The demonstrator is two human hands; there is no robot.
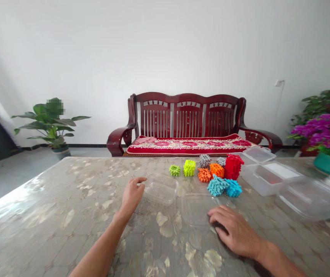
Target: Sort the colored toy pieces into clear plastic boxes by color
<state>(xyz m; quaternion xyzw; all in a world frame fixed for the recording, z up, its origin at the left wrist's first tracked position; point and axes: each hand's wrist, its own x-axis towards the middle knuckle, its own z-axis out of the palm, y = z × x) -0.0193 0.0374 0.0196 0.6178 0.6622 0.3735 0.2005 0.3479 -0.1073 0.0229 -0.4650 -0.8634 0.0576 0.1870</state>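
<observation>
Your left hand (133, 194), left of the frame's centre, has its fingers loosely curled at the left edge of a clear plastic tray (161, 188); you cannot tell from here whether they pinch the rim. Your right hand (234, 229), lower right of centre, is loosely open, fingers bent and thumb apart, beside the right edge of a second clear plastic piece (198, 207). Both pieces lie near the middle of the patterned tabletop (75, 238). Beyond them, right of centre, you have clustered blue pieces (217, 185), orange pieces (216, 169), grey pieces (204, 161) and a red stack (233, 166). A yellow-green block (189, 168) and a smaller green block (174, 170) sit left of that cluster.
</observation>
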